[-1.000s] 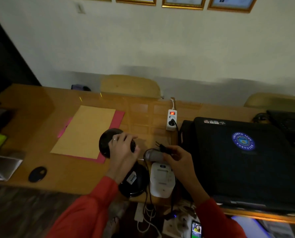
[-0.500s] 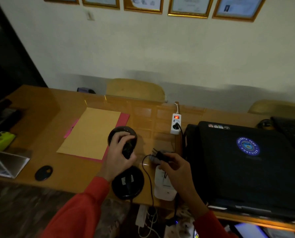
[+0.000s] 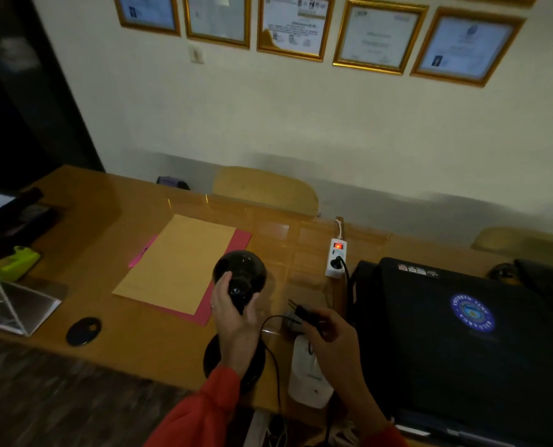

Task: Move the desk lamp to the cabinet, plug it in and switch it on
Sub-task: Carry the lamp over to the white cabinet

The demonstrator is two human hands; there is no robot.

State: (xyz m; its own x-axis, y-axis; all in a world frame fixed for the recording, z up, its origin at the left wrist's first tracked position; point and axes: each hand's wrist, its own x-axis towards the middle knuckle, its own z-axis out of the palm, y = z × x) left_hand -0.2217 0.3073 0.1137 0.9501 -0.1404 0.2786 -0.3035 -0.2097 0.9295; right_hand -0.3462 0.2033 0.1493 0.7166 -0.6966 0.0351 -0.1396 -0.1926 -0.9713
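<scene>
Dim room, head view looking down over a glossy wooden desk [image 3: 114,221].

Nearest: two red sleeves at the bottom edge. Left hand [image 3: 236,321] is wrapped around the neck of the black dome-shaded desk lamp [image 3: 240,272], just under the shade. The lamp's round black base [image 3: 212,353] sits by the desk's near edge, partly hidden by the wrist.

Right hand [image 3: 329,340] is pinched closed on the lamp's black two-pin plug [image 3: 300,311], pins pointing up and left, clear of any socket. The thin black cord [image 3: 276,366] loops from the plug down past the desk edge.

Under the right hand, a white rounded plastic device [image 3: 307,382] stands at the desk's near edge; what it is cannot be told.

Right of the hands, a large black closed case with a round blue emblem [image 3: 462,333] takes up that side of the desk.

Left: a small black oval object [image 3: 84,330], a clear acrylic stand [image 3: 20,308], a lime-green item [image 3: 12,262].

Mid-desk: a tan paper envelope [image 3: 175,262] lying on a pink folder [image 3: 233,253].

Farther: a white power strip with a lit red switch [image 3: 337,258], one black plug already in it.

Behind the desk, a tan chair back [image 3: 265,188] against the cream wall; gold-framed certificates [image 3: 378,35] hang in a row above.
</scene>
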